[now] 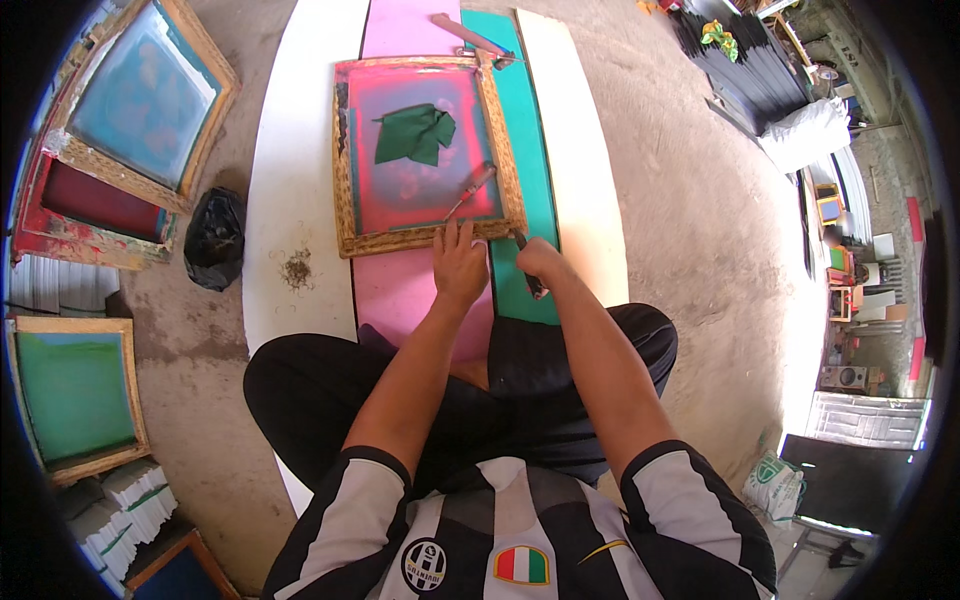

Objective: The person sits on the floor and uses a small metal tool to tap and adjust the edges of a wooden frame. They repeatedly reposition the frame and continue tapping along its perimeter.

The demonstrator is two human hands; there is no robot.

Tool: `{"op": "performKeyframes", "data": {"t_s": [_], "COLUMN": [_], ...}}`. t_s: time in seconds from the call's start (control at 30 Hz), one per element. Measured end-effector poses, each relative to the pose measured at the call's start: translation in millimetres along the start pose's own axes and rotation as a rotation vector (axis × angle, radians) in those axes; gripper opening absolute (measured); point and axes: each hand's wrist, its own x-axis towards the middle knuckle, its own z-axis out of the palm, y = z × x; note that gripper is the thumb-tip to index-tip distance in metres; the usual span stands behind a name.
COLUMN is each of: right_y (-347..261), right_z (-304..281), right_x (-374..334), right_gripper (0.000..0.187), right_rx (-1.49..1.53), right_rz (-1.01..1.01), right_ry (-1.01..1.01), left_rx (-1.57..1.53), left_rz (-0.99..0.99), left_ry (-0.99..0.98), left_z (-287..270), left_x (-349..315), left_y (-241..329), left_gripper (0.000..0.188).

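A wooden-framed printing screen (344, 160) with pink and blue-grey mesh lies in front of me. My left hand (460, 265) rests on its near rail, fingers stretched over the wood. Just off the near right corner, my right hand (541, 258) is closed around a dark-handled tool, seemingly pliers (534, 288); its tip touches or nearly touches that corner. A crumpled dark green cloth (415, 135) lies on the mesh. Nearer to me on the mesh is a screwdriver (472, 188) with a red and dark handle. Past the far right corner lies a hammer (473, 35) with a wooden handle.
White, pink and green boards (300, 180) lie beneath the screen. Other framed screens (140, 95) lean at the left, near a black plastic bag (214, 240). A little heap of brown bits (297, 270) sits on the white board. Dark sheets (745, 65) and a white sack (805, 135) stand far right.
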Motion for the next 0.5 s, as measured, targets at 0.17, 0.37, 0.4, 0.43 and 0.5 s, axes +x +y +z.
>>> {"op": "performKeyframes", "data": {"t_s": [0.17, 0.37, 0.4, 0.43, 0.5], "right_y": [-5.7, -17.8, -20.8, -21.3, -21.2], "right_z": [-5.3, -5.3, -5.1, -5.6, -6.1], "right_x": [-0.2, -9.4, -9.9, -8.8, -2.8], "right_gripper": [0.025, 0.029, 0.03, 0.03, 0.032], "right_rx": [-0.098, -0.073, -0.078, -0.071, -0.055], "right_rz": [0.042, 0.082, 0.08, 0.102, 0.146], "right_ry": [-0.031, -0.049, -0.057, -0.063, -0.075], "left_rx": [0.044, 0.024, 0.03, 0.032, 0.031], "left_rz": [-0.052, -0.138, -0.144, -0.146, -0.149], "left_ry": [-0.164, -0.284, -0.309, -0.333, -0.353], "left_z": [-4.2, 0.1, -0.6, -2.6, -6.5], "left_x": [2.7, 6.0, 6.3, 7.5, 9.6], "left_y": [0.2, 0.6, -0.1, 1.2, 3.7], "left_gripper": [0.009, 0.015, 0.016, 0.017, 0.018]}}
